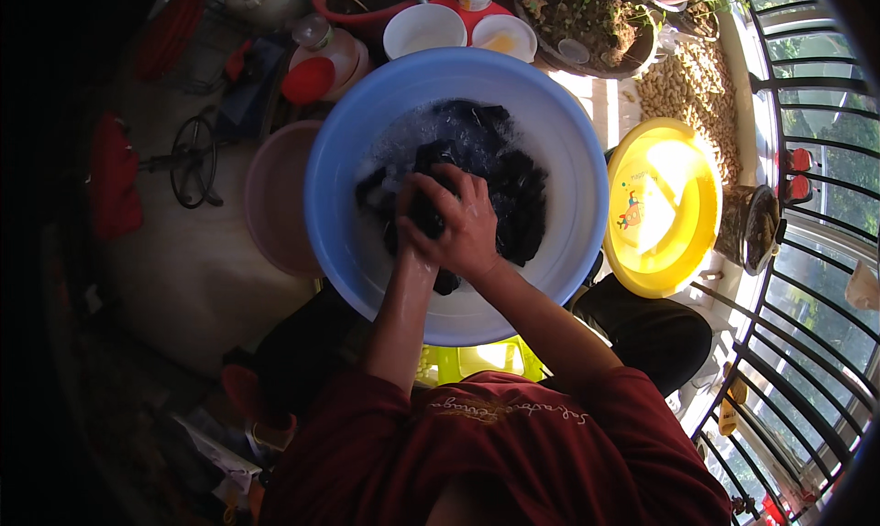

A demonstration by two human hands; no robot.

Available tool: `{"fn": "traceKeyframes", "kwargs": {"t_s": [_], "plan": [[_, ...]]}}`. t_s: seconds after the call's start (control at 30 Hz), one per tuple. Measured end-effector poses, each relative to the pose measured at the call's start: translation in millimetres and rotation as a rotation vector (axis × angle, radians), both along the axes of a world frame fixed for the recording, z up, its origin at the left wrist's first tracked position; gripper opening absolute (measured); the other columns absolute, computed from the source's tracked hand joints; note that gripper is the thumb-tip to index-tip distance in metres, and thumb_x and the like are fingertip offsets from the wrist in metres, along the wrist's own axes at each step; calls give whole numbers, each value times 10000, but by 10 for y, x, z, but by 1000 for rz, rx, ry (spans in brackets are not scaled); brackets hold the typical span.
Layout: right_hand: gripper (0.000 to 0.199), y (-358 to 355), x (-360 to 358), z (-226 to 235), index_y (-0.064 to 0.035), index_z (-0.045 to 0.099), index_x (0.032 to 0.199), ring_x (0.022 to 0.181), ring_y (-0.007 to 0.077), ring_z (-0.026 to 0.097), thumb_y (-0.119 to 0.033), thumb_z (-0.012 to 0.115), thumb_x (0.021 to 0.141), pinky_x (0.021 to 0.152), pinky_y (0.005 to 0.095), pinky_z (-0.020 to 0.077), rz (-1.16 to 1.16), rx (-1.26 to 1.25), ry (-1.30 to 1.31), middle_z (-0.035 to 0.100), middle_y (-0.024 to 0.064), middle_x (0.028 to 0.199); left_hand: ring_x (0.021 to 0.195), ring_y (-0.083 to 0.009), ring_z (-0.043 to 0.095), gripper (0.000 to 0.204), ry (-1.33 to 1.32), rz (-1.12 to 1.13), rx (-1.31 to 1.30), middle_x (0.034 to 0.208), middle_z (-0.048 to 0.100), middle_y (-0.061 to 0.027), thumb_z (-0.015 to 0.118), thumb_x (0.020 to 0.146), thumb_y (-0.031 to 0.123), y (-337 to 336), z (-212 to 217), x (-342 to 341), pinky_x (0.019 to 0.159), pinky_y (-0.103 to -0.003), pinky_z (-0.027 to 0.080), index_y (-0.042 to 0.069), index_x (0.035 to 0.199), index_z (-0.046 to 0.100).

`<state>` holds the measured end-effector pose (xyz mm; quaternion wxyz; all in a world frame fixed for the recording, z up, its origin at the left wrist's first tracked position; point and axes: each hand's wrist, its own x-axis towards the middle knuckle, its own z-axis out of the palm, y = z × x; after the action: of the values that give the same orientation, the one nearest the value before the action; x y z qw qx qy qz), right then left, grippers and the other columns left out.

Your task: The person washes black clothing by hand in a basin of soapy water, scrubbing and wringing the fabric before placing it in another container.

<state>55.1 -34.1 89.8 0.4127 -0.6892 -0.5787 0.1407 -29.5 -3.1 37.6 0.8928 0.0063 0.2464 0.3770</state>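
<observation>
- Two bare hands meet near the centre of the frame: the right hand [465, 225] lies partly over the left hand [410, 199].
- Right fingers: curled, gripping a bunch of wet dark cloth [521, 201]. Left fingers: largely covered; how far they close cannot be told.
- Cloth location: inside the large blue basin [328, 150], centre of frame, lying in sudsy water [385, 141].
- Right of frame: yellow basin [631, 262], sunlit, just beside the blue one.
- Left of centre: pinkish basin [273, 205], partly hidden by the blue rim.
- Top of frame: white bowl [423, 31]; round planter [587, 31] holding soil and greenery.
- Right edge: black railing [819, 84].
</observation>
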Motion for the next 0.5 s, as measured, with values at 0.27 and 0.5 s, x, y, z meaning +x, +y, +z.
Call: {"fn": "traceKeyframes", "kwargs": {"t_s": [0.27,0.5], "plan": [[254,152,636,-602,-103,624,1012,895,342,601,-259,633,812,730,428,493,-270,-246,122,600,128,1011,1038,-131,502,315,723,57,112,1001,609,-32,697,790,288,361,-95,60,934,-279,345,66,1005,630],[628,-97,251,-782,-215,408,1354,1212,344,375,-134,620,768,932,482,369,51,-300,-410,312,104,1427,1018,-391,542,465,1841,-286,1206,1178,514,-231,677,782,150,453,-794,-256,861,-420,447,4,1175,476]]}}
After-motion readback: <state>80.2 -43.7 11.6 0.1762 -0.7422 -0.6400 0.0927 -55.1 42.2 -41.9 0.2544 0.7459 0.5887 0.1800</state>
